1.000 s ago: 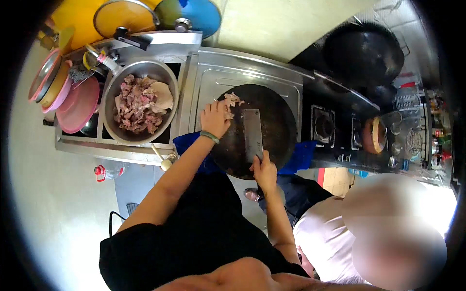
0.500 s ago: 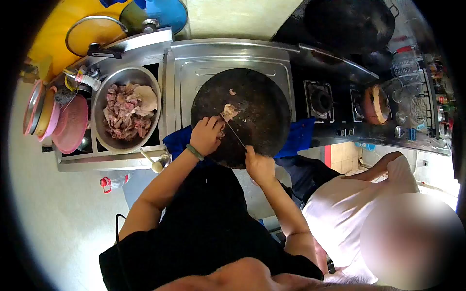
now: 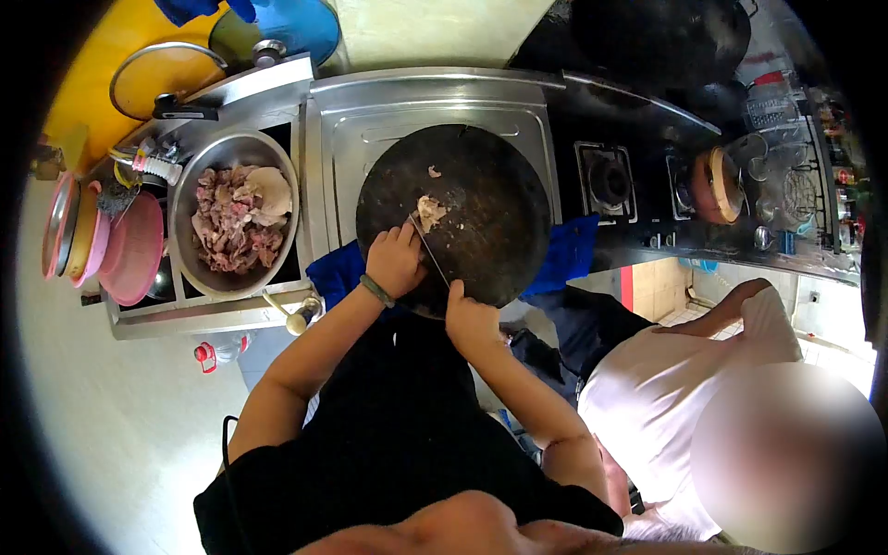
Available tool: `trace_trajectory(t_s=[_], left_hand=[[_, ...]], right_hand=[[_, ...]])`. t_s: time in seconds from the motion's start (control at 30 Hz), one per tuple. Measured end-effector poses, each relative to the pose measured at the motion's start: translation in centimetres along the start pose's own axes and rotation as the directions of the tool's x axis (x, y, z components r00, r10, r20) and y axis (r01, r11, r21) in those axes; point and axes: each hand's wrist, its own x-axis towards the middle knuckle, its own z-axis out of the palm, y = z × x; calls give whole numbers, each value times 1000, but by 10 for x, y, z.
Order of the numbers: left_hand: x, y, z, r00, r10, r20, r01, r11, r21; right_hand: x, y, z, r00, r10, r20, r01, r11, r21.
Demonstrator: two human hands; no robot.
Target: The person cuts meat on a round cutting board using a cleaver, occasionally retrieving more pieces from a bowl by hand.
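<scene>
A knife (image 3: 431, 250) is in my right hand (image 3: 473, 320), its blade slanting up and left across a dark round chopping board (image 3: 490, 213). Close beside the blade, my left hand (image 3: 395, 260) has its fingers bent and pressed together on the board. What lies beneath those fingers is hidden. A small heap of pale chopped meat (image 3: 431, 212) sits just past the blade's tip. Farther up the board is a small pinkish scrap (image 3: 434, 172).
Left of the board stands a steel bowl (image 3: 188, 264) of raw meat pieces. Pink baskets (image 3: 134, 250) are farther left. Blue cloth (image 3: 571, 252) shows under the board. A gas burner (image 3: 608, 182) and a clay pot (image 3: 710, 190) are to the right. Another person (image 3: 666, 388) is at lower right.
My right hand and the knife have shifted left, and the blade stands steeper. The view has drifted slightly. My left hand stays near the blade.
</scene>
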Motion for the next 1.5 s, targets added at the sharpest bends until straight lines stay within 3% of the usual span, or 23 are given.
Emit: trace_trajectory(t_s=[0.17,0.27,0.37,0.47,0.5,0.6,0.7,0.8,0.97,1.17,1.37,1.5], left_hand=[[-1,1,-1,1000,-4,15,4,1000,24],[-1,-7,2,1000,-23,9,23,999,-26],[-2,-8,-13,988,-155,7,155,979,-135],[-11,-18,-17,987,-137,-79,116,968,-223],[-11,-17,-23,991,-129,-40,110,944,-311],[-9,-18,-14,984,44,-175,-109,919,-380],[-11,-8,-14,963,76,-259,-121,979,-163],[-22,-15,4,965,113,-235,-169,957,-236],[-25,-16,14,950,37,-311,-153,921,-357],[-24,-19,19,948,23,-317,-150,911,-385],[-26,-19,24,947,-18,-321,-111,919,-379],[-28,-22,34,949,-14,-316,-119,910,-397]], right_hand=[[36,-10,13,1000,13,17,-15,994,105],[30,-2,7,984,55,171,-80,986,149],[-4,14,14,989,40,139,-59,989,136],[-9,27,13,994,91,52,-99,978,182],[-7,31,14,992,125,13,-125,971,202],[-7,40,10,983,168,-75,-137,938,319],[-14,43,-8,985,151,-83,-118,943,311],[-27,39,-17,995,87,-49,-69,952,299],[-32,33,-15,998,26,-52,-6,937,348],[-24,44,-4,995,-81,-64,92,976,195],[-5,38,-9,992,-66,111,39,973,227],[35,19,4,994,-69,87,50,978,202]])
